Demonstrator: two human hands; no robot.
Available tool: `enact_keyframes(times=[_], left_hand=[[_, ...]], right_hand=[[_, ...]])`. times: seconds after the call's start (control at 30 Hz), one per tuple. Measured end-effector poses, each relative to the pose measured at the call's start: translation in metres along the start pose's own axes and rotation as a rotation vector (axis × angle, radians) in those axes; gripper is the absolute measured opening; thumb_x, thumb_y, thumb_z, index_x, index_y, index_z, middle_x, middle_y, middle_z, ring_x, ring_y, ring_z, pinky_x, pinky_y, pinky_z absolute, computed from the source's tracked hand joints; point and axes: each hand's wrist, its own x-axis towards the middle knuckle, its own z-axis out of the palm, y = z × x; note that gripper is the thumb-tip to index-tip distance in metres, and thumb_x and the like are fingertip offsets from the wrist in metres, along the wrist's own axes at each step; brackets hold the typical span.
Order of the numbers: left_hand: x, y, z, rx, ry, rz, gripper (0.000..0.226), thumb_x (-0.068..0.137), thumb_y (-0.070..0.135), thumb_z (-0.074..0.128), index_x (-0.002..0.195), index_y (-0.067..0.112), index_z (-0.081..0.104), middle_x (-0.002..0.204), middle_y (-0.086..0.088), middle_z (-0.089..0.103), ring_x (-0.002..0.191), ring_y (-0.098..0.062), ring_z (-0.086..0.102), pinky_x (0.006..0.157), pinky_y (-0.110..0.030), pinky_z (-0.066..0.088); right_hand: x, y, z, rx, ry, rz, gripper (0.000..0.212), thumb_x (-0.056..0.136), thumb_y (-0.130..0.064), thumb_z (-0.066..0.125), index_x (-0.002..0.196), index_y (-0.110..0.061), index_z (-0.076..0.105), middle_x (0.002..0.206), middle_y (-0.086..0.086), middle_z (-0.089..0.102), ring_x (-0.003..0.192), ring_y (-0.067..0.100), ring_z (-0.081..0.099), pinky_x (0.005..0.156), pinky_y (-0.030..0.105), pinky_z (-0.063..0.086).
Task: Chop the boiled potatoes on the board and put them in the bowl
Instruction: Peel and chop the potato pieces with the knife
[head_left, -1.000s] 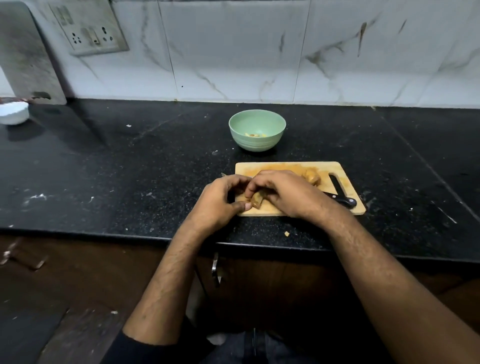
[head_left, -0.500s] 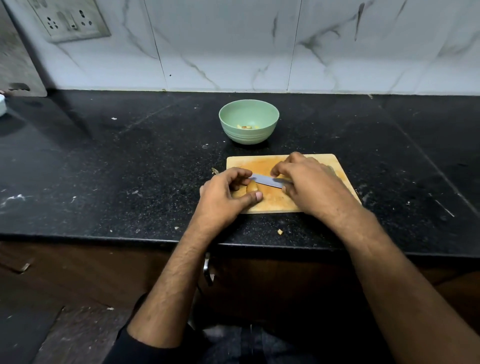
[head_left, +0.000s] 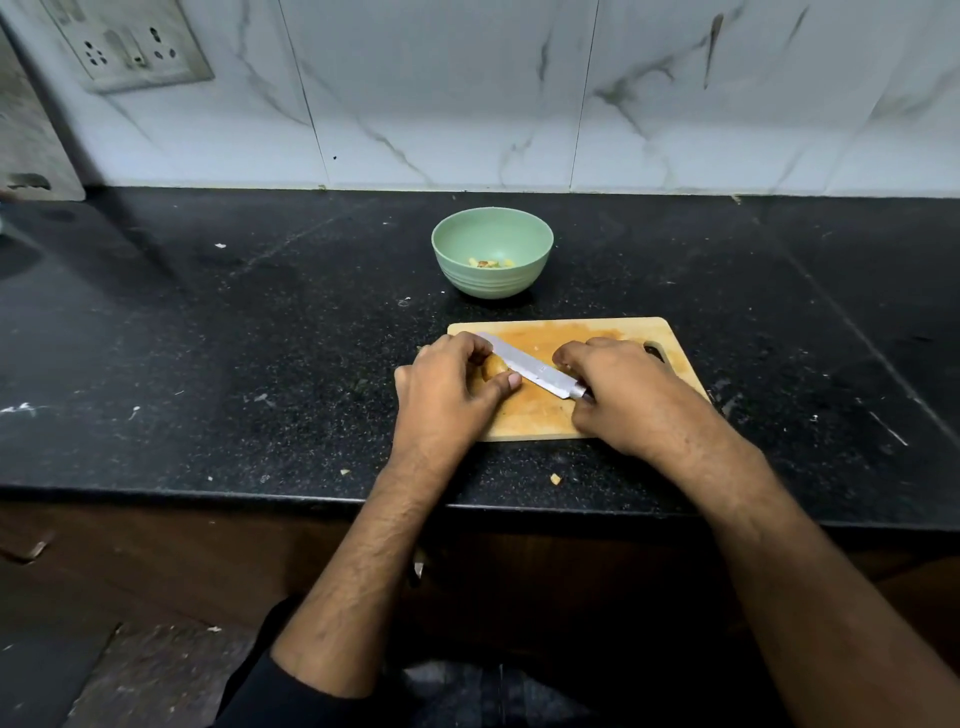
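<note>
A wooden chopping board (head_left: 587, 332) lies on the black counter. My left hand (head_left: 447, 389) grips a yellow-brown boiled potato (head_left: 493, 367) at the board's left end, thumb and fingers around it. My right hand (head_left: 623, 395) holds a knife (head_left: 530, 366) by its handle; the steel blade slants up-left and rests across the potato. Behind the board stands a pale green bowl (head_left: 457, 260) with a few potato bits (head_left: 488, 263) at its bottom. Any other potato on the board is hidden by my right hand.
The black stone counter (head_left: 208, 364) runs wide to both sides, with crumbs near its front edge (head_left: 556, 479). A marble-tiled wall (head_left: 467, 93) with a socket plate (head_left: 130, 47) rises behind. A grey board (head_left: 31, 145) leans at the far left.
One second ago both hands held a potato piece and the knife lay on the board's right. My right hand took up the knife and set the blade on the potato held by my left hand.
</note>
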Motion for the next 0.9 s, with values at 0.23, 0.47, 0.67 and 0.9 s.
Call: enact_keyframes(times=[0.23, 0.47, 0.67, 0.9], left_hand=[[-0.001, -0.004, -0.001, -0.135, -0.045, -0.056, 0.053, 0.072, 0.06, 0.072, 0.116, 0.031, 0.065, 0.103, 0.015, 0.067, 0.101, -0.008, 0.063, 0.096, -0.046, 0.05], [0.004, 0.001, 0.004, -0.112, -0.008, -0.105, 0.032, 0.081, 0.034, 0.08, 0.111, 0.03, 0.069, 0.105, 0.015, 0.069, 0.104, -0.009, 0.064, 0.102, -0.046, 0.047], [0.004, 0.002, 0.008, -0.146, 0.02, -0.118, 0.033, 0.082, 0.03, 0.081, 0.113, 0.028, 0.069, 0.102, 0.013, 0.071, 0.099, -0.006, 0.066, 0.101, -0.045, 0.05], [-0.001, 0.008, 0.008, -0.021, 0.053, -0.059, 0.026, 0.086, 0.027, 0.077, 0.11, 0.025, 0.069, 0.101, 0.01, 0.066, 0.096, -0.013, 0.064, 0.096, -0.046, 0.05]], right_hand=[[-0.009, -0.003, 0.009, 0.178, 0.116, 0.016, 0.044, 0.088, -0.023, 0.065, 0.13, -0.029, 0.057, 0.107, -0.005, 0.052, 0.1, 0.015, 0.052, 0.079, 0.027, 0.039], [-0.021, -0.011, 0.002, 0.482, 0.048, 0.056, 0.044, 0.096, -0.022, 0.059, 0.132, -0.042, 0.046, 0.084, -0.008, 0.06, 0.073, 0.006, 0.056, 0.063, 0.024, 0.043], [-0.024, -0.02, 0.003, 0.381, -0.058, 0.116, 0.024, 0.106, -0.036, 0.044, 0.123, -0.02, 0.051, 0.098, 0.0, 0.064, 0.083, 0.014, 0.058, 0.066, 0.031, 0.039], [-0.023, -0.031, -0.001, 0.237, -0.082, 0.127, 0.011, 0.1, -0.03, 0.048, 0.109, -0.025, 0.046, 0.077, -0.004, 0.051, 0.064, 0.008, 0.049, 0.048, 0.023, 0.031]])
